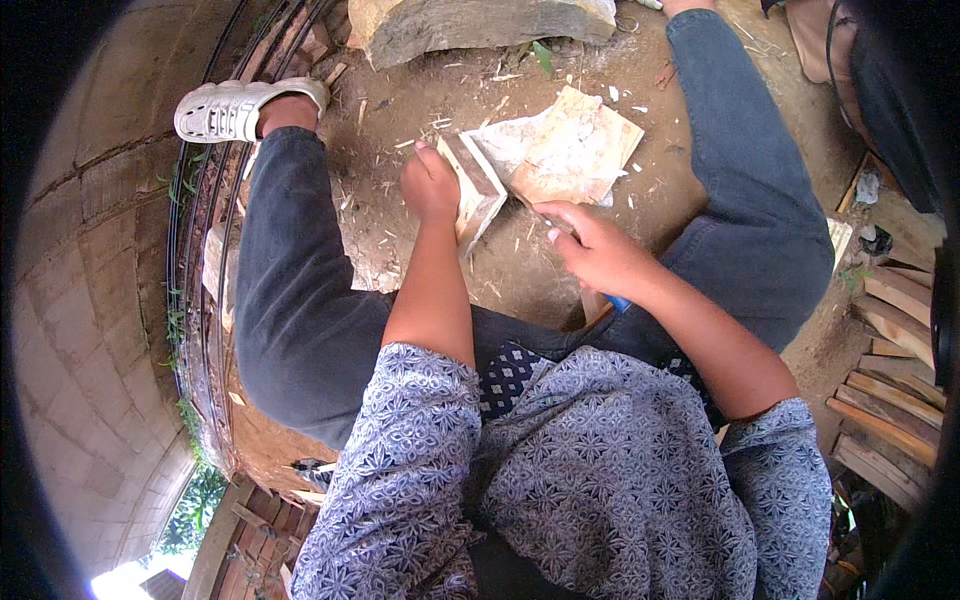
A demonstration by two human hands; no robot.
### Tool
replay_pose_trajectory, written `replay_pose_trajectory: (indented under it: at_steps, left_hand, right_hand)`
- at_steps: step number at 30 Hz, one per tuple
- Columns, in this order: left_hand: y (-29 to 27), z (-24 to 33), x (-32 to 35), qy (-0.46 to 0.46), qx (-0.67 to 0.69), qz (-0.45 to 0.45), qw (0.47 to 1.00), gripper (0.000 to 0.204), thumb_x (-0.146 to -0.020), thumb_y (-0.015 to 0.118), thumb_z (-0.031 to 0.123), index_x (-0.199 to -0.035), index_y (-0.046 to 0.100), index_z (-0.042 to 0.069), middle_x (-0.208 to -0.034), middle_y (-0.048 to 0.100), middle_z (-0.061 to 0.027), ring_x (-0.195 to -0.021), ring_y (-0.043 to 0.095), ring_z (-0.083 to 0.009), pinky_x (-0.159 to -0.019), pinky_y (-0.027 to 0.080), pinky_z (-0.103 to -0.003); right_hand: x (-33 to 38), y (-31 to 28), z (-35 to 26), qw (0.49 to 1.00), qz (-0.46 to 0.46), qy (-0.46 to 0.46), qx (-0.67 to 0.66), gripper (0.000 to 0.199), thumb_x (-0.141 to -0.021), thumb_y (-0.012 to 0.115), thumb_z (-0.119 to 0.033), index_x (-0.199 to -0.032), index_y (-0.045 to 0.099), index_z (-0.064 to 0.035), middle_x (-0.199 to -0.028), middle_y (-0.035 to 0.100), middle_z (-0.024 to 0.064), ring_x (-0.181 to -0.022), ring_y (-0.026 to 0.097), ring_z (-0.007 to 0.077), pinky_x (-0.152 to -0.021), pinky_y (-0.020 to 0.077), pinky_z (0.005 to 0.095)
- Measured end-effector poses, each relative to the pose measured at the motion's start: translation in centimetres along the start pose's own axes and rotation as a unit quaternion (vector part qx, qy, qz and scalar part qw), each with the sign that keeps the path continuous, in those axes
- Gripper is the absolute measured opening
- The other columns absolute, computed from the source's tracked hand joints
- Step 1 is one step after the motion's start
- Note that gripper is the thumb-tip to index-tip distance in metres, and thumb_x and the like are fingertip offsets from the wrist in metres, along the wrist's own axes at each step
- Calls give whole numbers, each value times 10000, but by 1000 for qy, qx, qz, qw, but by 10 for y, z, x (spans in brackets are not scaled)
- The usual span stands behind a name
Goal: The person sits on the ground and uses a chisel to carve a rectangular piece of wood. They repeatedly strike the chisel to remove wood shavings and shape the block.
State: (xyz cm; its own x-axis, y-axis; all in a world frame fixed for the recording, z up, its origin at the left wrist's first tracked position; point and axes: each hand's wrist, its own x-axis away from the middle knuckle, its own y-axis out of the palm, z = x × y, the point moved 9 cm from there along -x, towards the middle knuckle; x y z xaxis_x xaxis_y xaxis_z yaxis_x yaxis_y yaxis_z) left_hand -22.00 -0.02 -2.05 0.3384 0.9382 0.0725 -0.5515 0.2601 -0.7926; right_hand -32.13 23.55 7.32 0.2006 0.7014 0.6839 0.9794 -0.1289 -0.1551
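My left hand (430, 182) is closed round the left side of a small angled wooden piece (474, 180), which looks like pale boards meeting at a corner. In my right hand (600, 250) is a thin knife-like tool with a blue handle (620, 302), whose end pokes out below the palm. Its narrow dark blade (522, 202) points up and left to the wooden piece's right corner. Whether the tip touches the wood I cannot tell. Just beyond lies a flat pale board (580, 145) coated with white powder or paste.
A large curved stone or wood block (480, 35) lies at the far side. Wood chips litter the dirt ground (400, 110). My legs spread to both sides. Stacked wooden slats (895, 400) stand at the right; dark cables (180, 260) run along a concrete wall (90, 280) at the left.
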Motion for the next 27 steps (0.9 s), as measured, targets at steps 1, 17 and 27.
replay_pose_trajectory:
  at_steps: [1,17,27]
  left_hand:
    - [0,1,-1,3,6,-8,1000,604,-998,311,369,-716,643,-49,-778,626,-306,-772,590,-531,-696,415,-609]
    - [0,1,-6,26,43,-26,998,490,-946,344,293,-749,620,-61,-807,606,-324,-795,570,-544,-719,401,-604]
    - [8,-10,-12,-18,36,-55,998,487,-933,348,292,-783,627,-78,-832,612,-328,-823,587,-534,-733,421,-587]
  right_hand:
    - [0,-3,-2,1000,1,5,-1,394,-1027,475,-205,-1421,475,-187,-681,542,23,-507,526,118,-481,456,296]
    - [-2,-32,-66,987,-54,-78,128,381,-977,514,-108,-1354,544,-58,-1278,632,177,-1154,622,296,-993,456,373]
    - [-34,-28,-59,977,28,-174,122,392,-985,498,-108,-1376,534,-108,-1103,675,167,-957,666,263,-856,511,371]
